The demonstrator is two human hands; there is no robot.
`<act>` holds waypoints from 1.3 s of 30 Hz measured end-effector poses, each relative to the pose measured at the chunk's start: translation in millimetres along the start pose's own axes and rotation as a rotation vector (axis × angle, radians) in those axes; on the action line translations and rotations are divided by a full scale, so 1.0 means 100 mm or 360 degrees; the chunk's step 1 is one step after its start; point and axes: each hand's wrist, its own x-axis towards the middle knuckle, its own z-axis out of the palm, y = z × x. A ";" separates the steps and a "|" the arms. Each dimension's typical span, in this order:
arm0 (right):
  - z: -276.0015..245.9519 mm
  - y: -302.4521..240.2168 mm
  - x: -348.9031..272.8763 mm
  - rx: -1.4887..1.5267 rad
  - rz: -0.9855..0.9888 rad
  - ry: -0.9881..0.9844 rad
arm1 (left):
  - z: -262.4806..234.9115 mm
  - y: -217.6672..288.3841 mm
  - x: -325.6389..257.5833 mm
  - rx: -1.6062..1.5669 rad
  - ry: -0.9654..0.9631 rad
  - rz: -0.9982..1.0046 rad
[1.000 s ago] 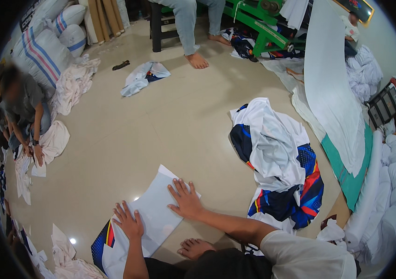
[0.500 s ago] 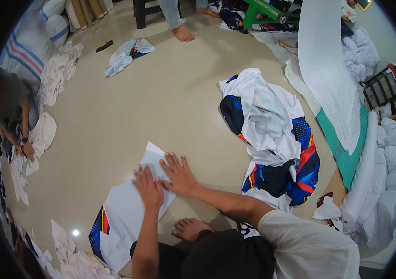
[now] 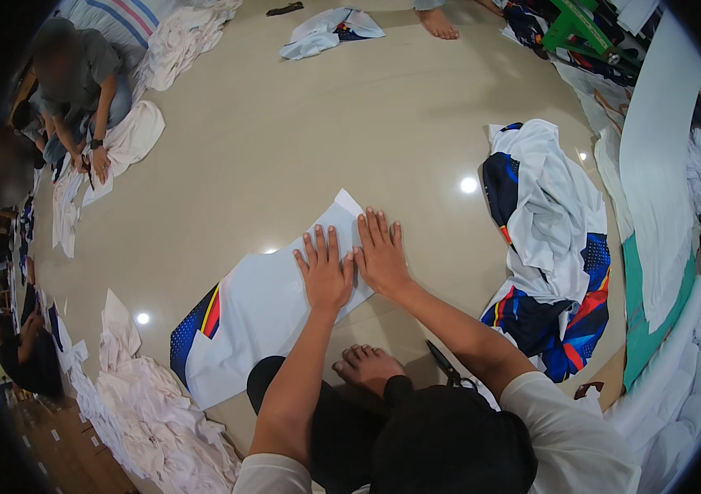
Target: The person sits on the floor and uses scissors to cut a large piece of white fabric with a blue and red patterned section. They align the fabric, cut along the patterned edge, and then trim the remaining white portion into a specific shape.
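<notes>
A pale white fabric piece (image 3: 256, 309) with a navy, red and yellow printed corner lies spread on the floor in front of me. My left hand (image 3: 326, 270) rests flat on it, fingers stretched out. Beside it my right hand (image 3: 381, 257) lies open across the piece's right edge, its fingers spread and the thumb near my left hand. Both palms face down and hold nothing. Black-handled scissors (image 3: 444, 361) lie on the floor by my foot, partly hidden by my right arm and my body.
A heap of white, navy and red printed fabric (image 3: 552, 206) lies to my right. Pale pink cloth (image 3: 149, 403) is piled at lower left. Another person (image 3: 87, 90) works on cloth at far left. A white fabric sheet (image 3: 659, 165) hangs over green material at right.
My view has shifted, and the scissors now show by my foot. Both hands stay flat on the fabric piece, the right one slightly farther along its edge.
</notes>
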 end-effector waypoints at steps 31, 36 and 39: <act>-1.37 0.49 -3.02 0.0456 0.0505 -0.0754 | 0.14 0.49 -0.25 -0.0049 -0.0021 0.0068; -1.27 0.58 -3.60 0.0500 0.0514 -0.0658 | 0.11 0.52 -0.22 0.0030 -0.0035 0.0068; -1.35 0.50 -3.71 0.0482 0.0691 -0.0634 | 0.10 0.51 -0.24 0.0010 -0.0048 0.0063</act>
